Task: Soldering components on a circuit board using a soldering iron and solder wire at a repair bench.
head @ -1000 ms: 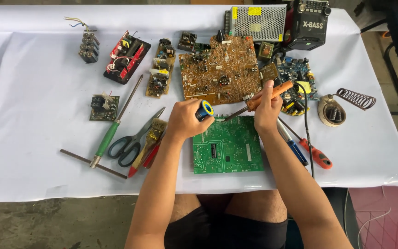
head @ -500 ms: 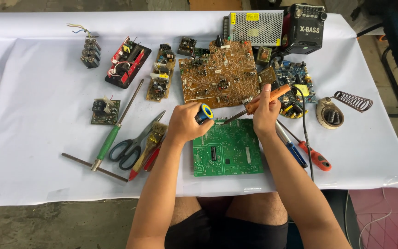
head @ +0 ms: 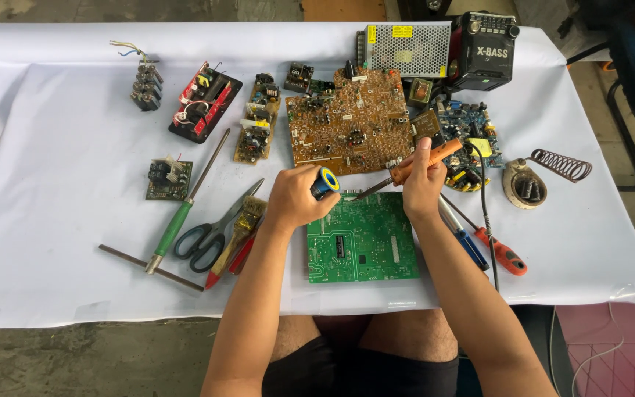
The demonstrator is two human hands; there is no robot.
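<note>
Head view: left hand (head: 295, 197) grips a blue solder spool (head: 324, 182) just above the green circuit board (head: 361, 239). Right hand (head: 422, 184) clasps an orange-handled soldering iron (head: 413, 166), tip at the board's upper edge. Scissors (head: 214, 228) lie left of the board; screwdrivers (head: 490, 242) lie right.

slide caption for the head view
Left hand holds a solder spool, right hand a soldering iron, above a green circuit board.
</note>
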